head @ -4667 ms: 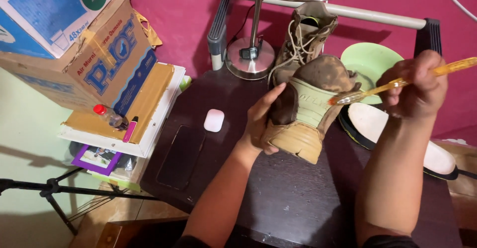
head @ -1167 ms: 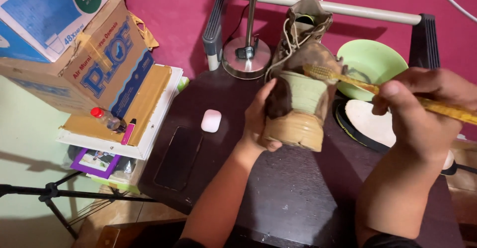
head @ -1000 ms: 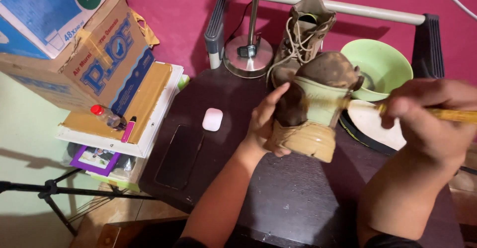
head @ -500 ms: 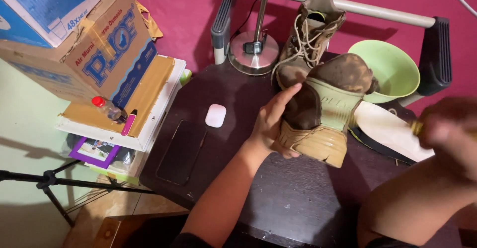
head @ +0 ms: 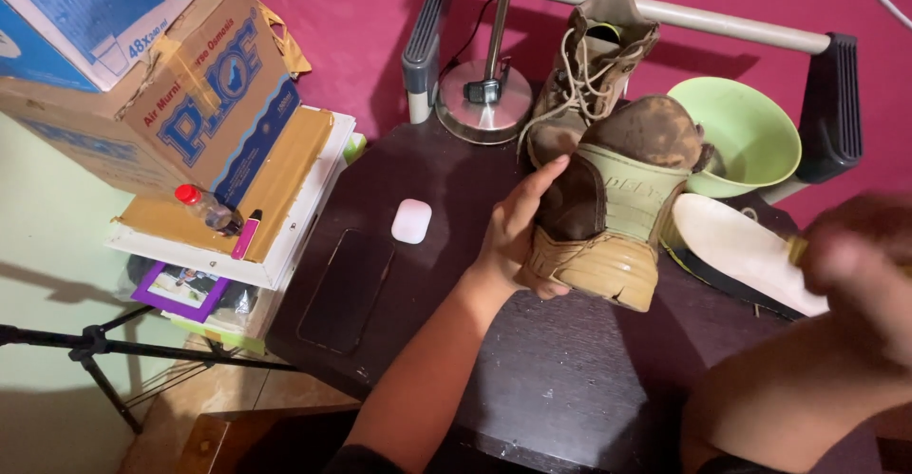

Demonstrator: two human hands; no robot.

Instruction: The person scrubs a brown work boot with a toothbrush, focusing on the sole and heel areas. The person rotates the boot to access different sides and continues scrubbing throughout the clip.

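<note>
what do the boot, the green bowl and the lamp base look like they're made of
Boot: probably worn brown leather with a tan rubber-like sole; scuffed, dusty, matte. Green bowl: likely plastic; smooth, even pale colour with a soft sheen. Lamp base: metal; a shiny silver disc with reflections.

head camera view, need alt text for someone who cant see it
A person's left hand holds a muddy tan boot heel-up over a dark table. The blurred right hand holds something yellow near a white insole, with a green bowl and a second boot behind.
</note>
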